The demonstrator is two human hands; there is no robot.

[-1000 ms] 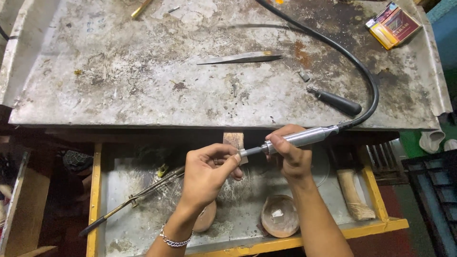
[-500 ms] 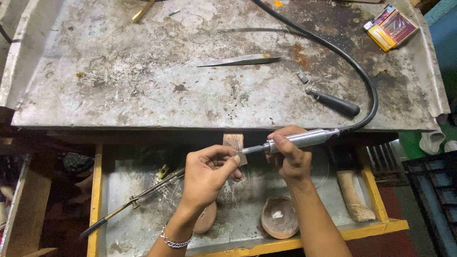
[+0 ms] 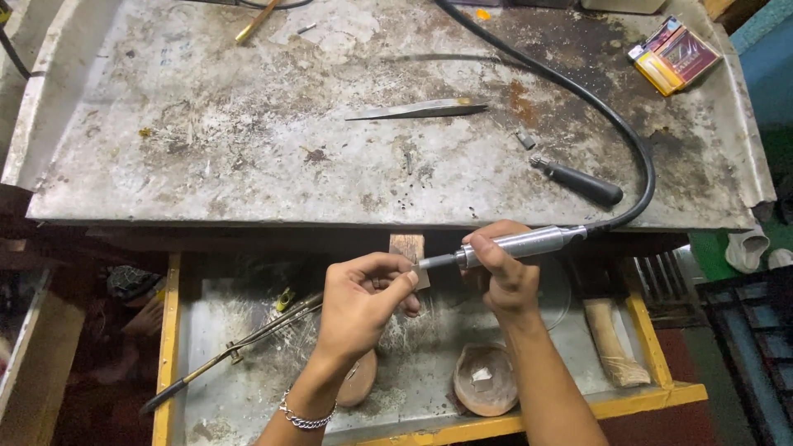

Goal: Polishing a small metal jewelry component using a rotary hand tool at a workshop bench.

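My right hand (image 3: 505, 272) grips a silver rotary handpiece (image 3: 529, 244) whose black flexible shaft (image 3: 611, 132) curves back over the bench. Its tip points left at my left hand (image 3: 363, 301), whose fingertips pinch a small piece against the wooden bench pin (image 3: 406, 246). The piece itself is too small to make out. Both hands hover over the open yellow-edged drawer (image 3: 173, 330) below the bench top.
On the worn metal bench top (image 3: 248, 149) lie tweezers (image 3: 417, 109), a black-handled tool (image 3: 582, 183) and a small coloured box (image 3: 673, 56). The drawer holds a long-handled metal tool (image 3: 235, 351), two shallow brown dishes (image 3: 487, 380) and a pale horn-like piece (image 3: 611, 343).
The view has shifted slightly; both hands stay together at the bench pin, with the handpiece tip kept against the left fingertips.
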